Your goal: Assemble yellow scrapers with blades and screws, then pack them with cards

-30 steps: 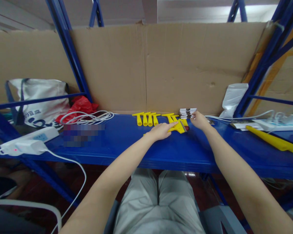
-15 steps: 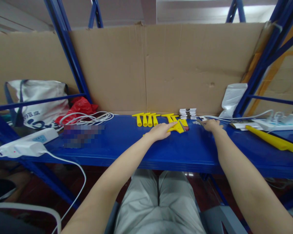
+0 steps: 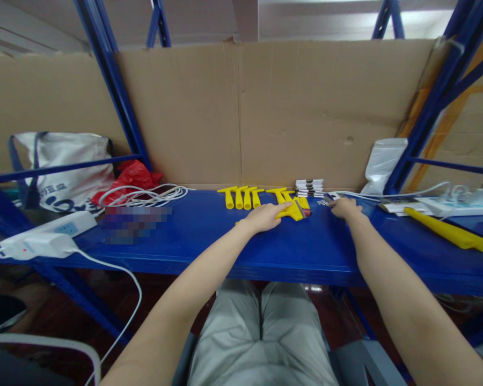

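Note:
My left hand (image 3: 263, 217) is closed on a yellow scraper (image 3: 293, 210), whose wide head points right, just above the blue table (image 3: 209, 230). My right hand (image 3: 345, 208) is at the back of the table, its fingers closed near some small dark and silvery pieces (image 3: 324, 202); what it grips is too small to make out. Behind my left hand stand several yellow handles (image 3: 239, 198) in a row, with more yellow ones (image 3: 279, 194) beside them. A stack of small white and dark packets (image 3: 309, 187) lies between my hands, against the cardboard.
On the left are a white cloth bag (image 3: 72, 171), a red plastic bag (image 3: 134, 177), coiled white cable (image 3: 161, 194) and a power strip (image 3: 44, 238). To the right lie a yellow sleeve-like piece (image 3: 453, 230), another power strip (image 3: 459, 206) and a white pouch (image 3: 384, 163).
My right hand has shifted slightly to the left over the small pieces. My left hand and the scraper are almost unmoved.

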`<act>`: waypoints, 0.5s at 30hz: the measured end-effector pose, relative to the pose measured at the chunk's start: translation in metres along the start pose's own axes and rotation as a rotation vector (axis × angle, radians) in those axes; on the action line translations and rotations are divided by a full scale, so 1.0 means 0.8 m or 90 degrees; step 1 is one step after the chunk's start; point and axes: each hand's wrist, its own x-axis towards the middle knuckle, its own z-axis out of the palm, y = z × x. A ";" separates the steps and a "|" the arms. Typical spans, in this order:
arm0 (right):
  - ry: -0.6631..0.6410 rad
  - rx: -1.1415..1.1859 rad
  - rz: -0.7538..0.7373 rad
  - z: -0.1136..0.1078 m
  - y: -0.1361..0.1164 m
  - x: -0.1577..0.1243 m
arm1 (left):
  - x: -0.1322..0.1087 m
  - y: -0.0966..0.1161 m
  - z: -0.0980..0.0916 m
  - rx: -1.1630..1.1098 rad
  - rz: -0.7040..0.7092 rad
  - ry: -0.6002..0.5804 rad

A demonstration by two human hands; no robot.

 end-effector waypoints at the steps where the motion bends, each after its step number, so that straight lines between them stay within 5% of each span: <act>1: 0.003 -0.006 -0.004 -0.001 -0.001 -0.001 | 0.000 0.000 0.000 -0.002 0.000 -0.001; 15: 0.040 -0.028 -0.023 0.002 0.000 0.000 | 0.000 0.001 -0.001 -0.030 -0.004 -0.009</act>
